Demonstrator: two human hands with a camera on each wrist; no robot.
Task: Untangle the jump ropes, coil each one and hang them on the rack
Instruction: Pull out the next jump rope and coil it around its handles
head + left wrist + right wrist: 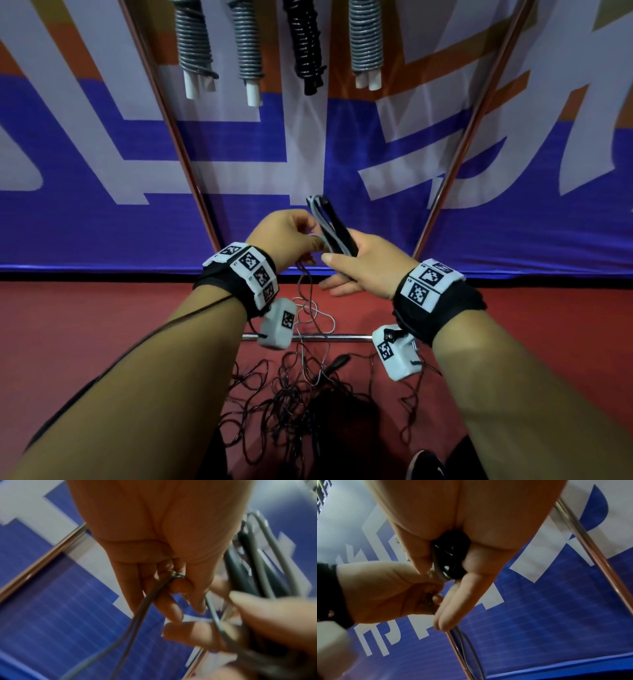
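Banner (pixel 102 164) in blue, white and orange fills the back of the scene, standing on red floor (pixel 102 325). Two metal rack poles (pixel 181 144) slant up across it, and a low crossbar (pixel 329 337) of the rack runs between the wrists. Four coiled ropes (pixel 365 37) hang from the top of the rack: three grey with white handles, one black (pixel 306 41) between the second and the last.

On the floor near the person's feet lies a tangle (pixel 301 397) of thin dark and pale cords, with one black handle (pixel 337 362) lying in it. Strands rise from the tangle to the hands.

Both forearms reach forward, each wrist wearing a black band with marker tiles and a small white camera box below.

The right hand (pixel 359 270) grips a pair of black handles (pixel 337 228) with a few grey loops (pixel 320 219) of cord laid along them; thumb and curled fingers clamp the bundle, while two fingers point straight out toward the other hand. The bundle points up and away, in front of the banner, well below the hung coils.

The left hand (pixel 286 236) sits just beside it, fingers curled, pinching a grey cord (pixel 145 601). The left wrist view shows that cord looped over a fingertip (pixel 180 586), two strands trailing down.
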